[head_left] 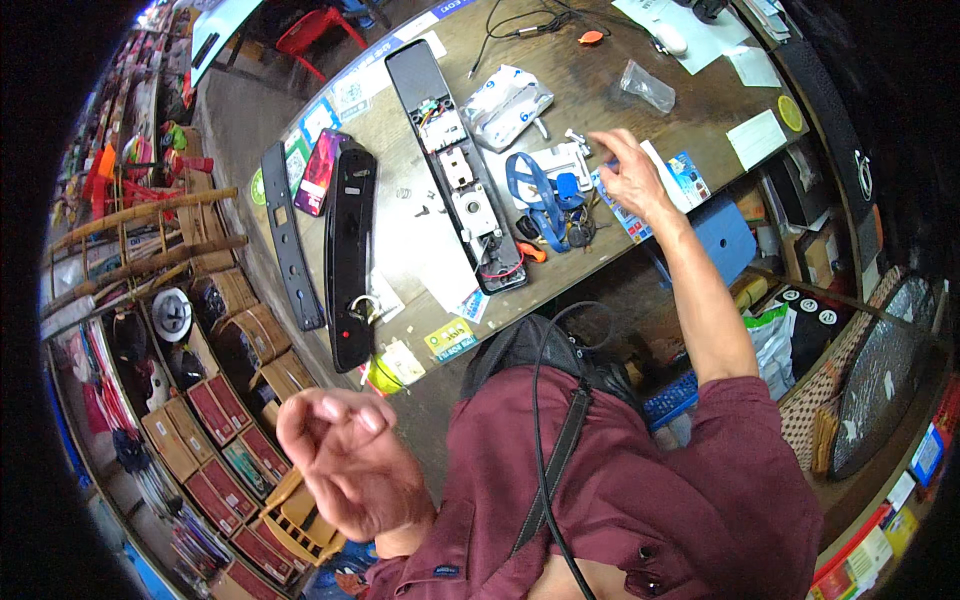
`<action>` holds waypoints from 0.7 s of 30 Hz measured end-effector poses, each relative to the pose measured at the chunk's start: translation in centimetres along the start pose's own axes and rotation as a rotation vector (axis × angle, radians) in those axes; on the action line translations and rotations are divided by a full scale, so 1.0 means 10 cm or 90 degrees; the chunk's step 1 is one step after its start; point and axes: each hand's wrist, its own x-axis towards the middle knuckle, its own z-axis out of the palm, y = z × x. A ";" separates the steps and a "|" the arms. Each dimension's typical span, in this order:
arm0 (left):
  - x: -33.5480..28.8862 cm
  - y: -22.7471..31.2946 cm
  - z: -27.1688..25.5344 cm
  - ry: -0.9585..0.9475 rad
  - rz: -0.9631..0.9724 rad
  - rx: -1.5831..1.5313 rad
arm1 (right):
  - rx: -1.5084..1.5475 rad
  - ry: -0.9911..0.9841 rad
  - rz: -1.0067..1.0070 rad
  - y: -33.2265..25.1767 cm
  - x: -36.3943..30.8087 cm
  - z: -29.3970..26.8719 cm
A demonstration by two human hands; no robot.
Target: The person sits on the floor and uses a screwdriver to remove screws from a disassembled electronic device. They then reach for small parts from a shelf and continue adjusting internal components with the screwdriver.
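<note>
My right hand (637, 180) reaches over the table with thumb and fingers apart, nothing visible between them. Just left of its fingertips lie small white fittings (577, 140). Close by is a blue lanyard (540, 205) with keys (580, 235). Low at the left, off the table, my left hand (350, 465) is raised with its fingers curled in; no object shows in it. Across the table's middle stretches a long black housing (415, 80), opened to show white modules and wires. A second long black panel (348, 255) lies left of it, beside a slotted dark plate (290, 240).
A lit phone (318, 172) rests by the panel. Small loose metal parts (404, 193) lie on the table (560, 75). Behind the lanyard sit a white plastic packet (508, 105) and a clear bag (648, 87). A blue stool (715, 240) stands under the right edge; boxed shelves (205, 440) line the left.
</note>
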 end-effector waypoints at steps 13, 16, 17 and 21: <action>-0.35 -0.26 -0.40 0.251 -0.057 0.011 | -0.102 -0.215 -0.058 0.13 0.53 -0.05; -0.36 -0.28 -0.37 0.253 -0.059 0.016 | -0.020 -0.212 -0.031 0.17 0.52 -0.06; -0.36 -0.29 -0.37 0.263 -0.061 0.016 | -0.020 -0.193 -0.050 0.18 0.51 -0.06; -0.35 -0.32 -0.34 0.253 -0.062 0.015 | -0.005 -0.151 -0.056 0.22 0.47 -0.04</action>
